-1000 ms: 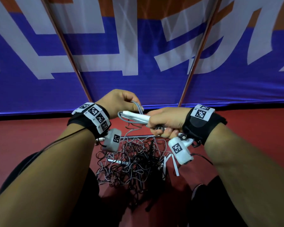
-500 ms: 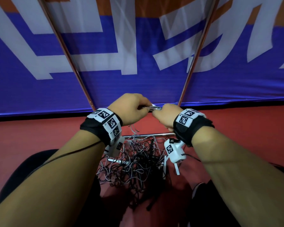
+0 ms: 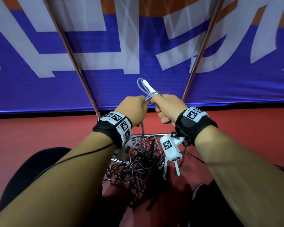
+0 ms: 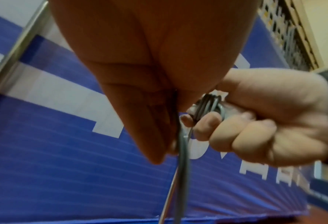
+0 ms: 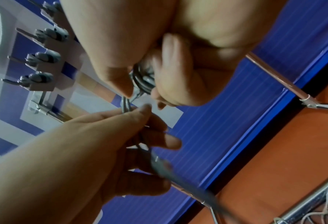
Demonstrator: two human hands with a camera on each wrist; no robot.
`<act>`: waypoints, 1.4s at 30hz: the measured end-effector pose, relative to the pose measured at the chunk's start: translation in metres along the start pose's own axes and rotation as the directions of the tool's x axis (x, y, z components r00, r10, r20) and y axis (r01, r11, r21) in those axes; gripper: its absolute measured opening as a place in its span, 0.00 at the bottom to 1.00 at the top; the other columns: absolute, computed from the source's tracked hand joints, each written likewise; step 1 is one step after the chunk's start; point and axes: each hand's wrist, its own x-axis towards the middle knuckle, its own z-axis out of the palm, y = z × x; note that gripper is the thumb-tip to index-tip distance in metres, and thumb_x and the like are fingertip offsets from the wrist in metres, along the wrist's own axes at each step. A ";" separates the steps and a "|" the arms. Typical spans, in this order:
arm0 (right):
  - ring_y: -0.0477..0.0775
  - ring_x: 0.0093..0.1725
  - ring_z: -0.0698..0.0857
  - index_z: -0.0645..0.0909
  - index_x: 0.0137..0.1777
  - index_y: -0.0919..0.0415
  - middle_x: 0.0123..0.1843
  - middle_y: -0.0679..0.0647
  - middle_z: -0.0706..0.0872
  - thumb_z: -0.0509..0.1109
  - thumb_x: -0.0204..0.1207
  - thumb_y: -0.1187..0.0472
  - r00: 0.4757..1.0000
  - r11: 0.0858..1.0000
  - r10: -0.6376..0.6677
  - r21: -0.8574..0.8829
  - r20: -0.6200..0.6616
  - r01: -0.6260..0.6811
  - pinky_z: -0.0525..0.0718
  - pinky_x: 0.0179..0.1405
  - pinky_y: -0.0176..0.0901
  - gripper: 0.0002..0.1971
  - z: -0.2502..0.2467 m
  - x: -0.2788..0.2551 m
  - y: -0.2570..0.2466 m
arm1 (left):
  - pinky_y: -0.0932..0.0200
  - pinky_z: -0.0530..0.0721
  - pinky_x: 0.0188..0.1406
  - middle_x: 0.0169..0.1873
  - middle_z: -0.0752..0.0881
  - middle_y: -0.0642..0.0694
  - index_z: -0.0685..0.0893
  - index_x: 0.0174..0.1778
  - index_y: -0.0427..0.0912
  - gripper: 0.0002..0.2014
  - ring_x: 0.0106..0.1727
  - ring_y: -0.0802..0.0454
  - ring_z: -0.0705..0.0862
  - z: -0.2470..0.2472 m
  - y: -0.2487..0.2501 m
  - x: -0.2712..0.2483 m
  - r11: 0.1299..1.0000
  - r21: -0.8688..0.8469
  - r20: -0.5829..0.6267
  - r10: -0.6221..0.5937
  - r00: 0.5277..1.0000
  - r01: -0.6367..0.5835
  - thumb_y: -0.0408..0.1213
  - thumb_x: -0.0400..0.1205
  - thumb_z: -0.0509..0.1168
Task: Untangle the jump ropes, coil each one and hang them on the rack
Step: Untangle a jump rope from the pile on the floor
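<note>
Right hand: In the middle of the head view we see our right hand (image 3: 168,107) closed round a white rope handle (image 3: 148,87), whose tip sticks up and to the left out of the fist.
Grey rope: A grey rope (image 3: 143,89) loops out from the handle's tip, and several turns of it are wound round the handle just above our fingers (image 4: 207,128).
Left hand: Our left hand (image 3: 132,109), just left of the right one and nearly touching it, pinches the grey rope between thumb and fingers; from it a strand (image 3: 142,128) hangs down.
Tangle: In the lower middle of the head view we see a heap of grey and black ropes (image 3: 138,166), still knotted together, lying on the red floor (image 3: 39,133) against a metal bar (image 3: 147,135).
Rack: Two slanted metal poles (image 3: 69,51) rise toward the top of the frame in front of a blue banner with white lettering (image 3: 105,63). In the upper left of the right wrist view, coiled ropes (image 5: 44,56) hang on pegs.
</note>
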 end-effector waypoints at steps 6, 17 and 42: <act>0.49 0.25 0.64 0.85 0.52 0.58 0.40 0.56 0.75 0.76 0.76 0.34 1.000 0.990 0.026 0.140 0.008 -0.027 0.58 0.23 0.41 0.26 -0.008 -0.006 -0.008 | 0.44 0.96 0.41 0.45 0.90 0.42 0.87 0.51 0.51 0.06 0.44 0.48 0.93 -0.022 0.003 -0.004 0.862 -0.507 0.094 0.053 0.994 0.002 0.48 0.87 0.72; 0.48 0.24 0.60 0.82 0.53 0.60 0.34 0.54 0.75 0.71 0.81 0.41 0.992 0.957 0.106 0.265 0.064 -0.120 0.56 0.20 0.36 0.20 -0.016 -0.005 -0.012 | 0.54 0.85 0.52 0.39 0.93 0.52 0.92 0.45 0.52 0.07 0.44 0.52 0.90 -0.032 -0.014 0.001 0.968 -0.244 0.160 0.100 0.982 -0.059 0.47 0.77 0.82; 0.49 0.23 0.62 0.80 0.72 0.59 0.40 0.62 0.85 0.65 0.86 0.58 0.767 0.966 0.224 -0.242 0.601 -0.092 0.55 0.22 0.34 0.16 -0.020 -0.025 -0.004 | 0.64 0.86 0.42 0.42 0.95 0.41 0.96 0.52 0.37 0.05 0.40 0.55 0.90 -0.051 -0.028 -0.005 0.813 -0.580 0.194 0.187 0.963 -0.041 0.29 0.82 0.76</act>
